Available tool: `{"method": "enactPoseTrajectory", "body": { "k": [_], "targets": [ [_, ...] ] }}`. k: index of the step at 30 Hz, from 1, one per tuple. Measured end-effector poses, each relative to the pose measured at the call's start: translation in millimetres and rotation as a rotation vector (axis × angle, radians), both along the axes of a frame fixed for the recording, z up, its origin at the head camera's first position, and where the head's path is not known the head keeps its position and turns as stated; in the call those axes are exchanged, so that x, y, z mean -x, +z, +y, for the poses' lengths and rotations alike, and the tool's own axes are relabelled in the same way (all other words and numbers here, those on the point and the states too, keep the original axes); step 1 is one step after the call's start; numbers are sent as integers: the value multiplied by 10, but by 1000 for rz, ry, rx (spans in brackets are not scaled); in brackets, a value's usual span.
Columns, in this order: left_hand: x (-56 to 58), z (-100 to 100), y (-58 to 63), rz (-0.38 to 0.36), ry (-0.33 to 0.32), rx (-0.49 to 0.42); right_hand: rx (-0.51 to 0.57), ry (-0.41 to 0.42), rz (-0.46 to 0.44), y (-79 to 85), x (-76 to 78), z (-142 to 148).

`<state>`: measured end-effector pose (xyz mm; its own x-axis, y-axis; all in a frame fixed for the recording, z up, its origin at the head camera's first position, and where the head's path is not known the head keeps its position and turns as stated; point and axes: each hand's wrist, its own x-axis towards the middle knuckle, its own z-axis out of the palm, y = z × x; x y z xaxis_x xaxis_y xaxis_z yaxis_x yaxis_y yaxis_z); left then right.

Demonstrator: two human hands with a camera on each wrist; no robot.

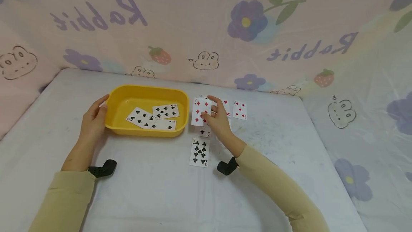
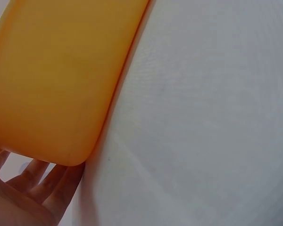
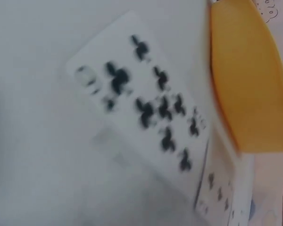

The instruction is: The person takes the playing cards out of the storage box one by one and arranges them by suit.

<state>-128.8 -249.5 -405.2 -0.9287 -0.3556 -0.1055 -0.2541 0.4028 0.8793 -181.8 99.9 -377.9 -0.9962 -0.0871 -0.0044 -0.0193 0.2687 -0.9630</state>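
My right hand (image 1: 220, 119) pinches a seven of diamonds playing card (image 1: 197, 112) between thumb and fingers, just right of the yellow plastic basin (image 1: 146, 131). Beneath the held card, a clubs card (image 1: 202, 132) is partly covered. Nearer to me lies a nine of clubs (image 1: 199, 152), blurred in the right wrist view. At the basin's left end, my left hand (image 1: 92, 117) touches the outer wall with extended fingers (image 2: 61, 188). Inside the basin, several spades cards lie face up and overlap, among them a two of spades (image 1: 165, 125).
Right of the held card are a hearts card (image 1: 226, 107), partly hidden by the hand, and a diamonds card (image 1: 240, 110). A white cloth (image 1: 154, 189) covers the table. Printed curtains (image 1: 199, 28) hang behind and beside it.
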Motion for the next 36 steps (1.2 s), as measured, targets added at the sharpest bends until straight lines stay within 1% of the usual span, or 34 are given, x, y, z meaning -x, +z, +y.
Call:
{"method": "enactPoseTrajectory", "body": {
  "k": [2, 6, 8, 14, 18, 22, 27, 31, 36],
  "targets": [
    [5, -4, -2, -1, 2, 2, -4, -11, 4, -36, -19, 98],
    [15, 4, 5, -25, 7, -3, -11, -30, -6, -103, -56, 283],
    [14, 6, 10, -36, 10, -3, -34, -38, -18, -126, -72, 362],
    [8, 7, 16, -15, 9, 0, -81, -70, -55, -159, -107, 610],
    [13, 9, 21, -19, 10, 5, -114, -78, -67, -167, -113, 790],
    [23, 20, 31, -44, 14, -8, -192, -93, -91, -183, -101, 969],
    [19, 21, 36, -43, 14, -11, -285, -109, -130, -197, -91, 1147],
    [17, 17, 30, -42, 19, -3, -328, -91, -154, -200, -112, 1227],
    [27, 15, 18, -48, 24, -14, -426, -89, -165, -236, -103, 1277]
  ]
}}
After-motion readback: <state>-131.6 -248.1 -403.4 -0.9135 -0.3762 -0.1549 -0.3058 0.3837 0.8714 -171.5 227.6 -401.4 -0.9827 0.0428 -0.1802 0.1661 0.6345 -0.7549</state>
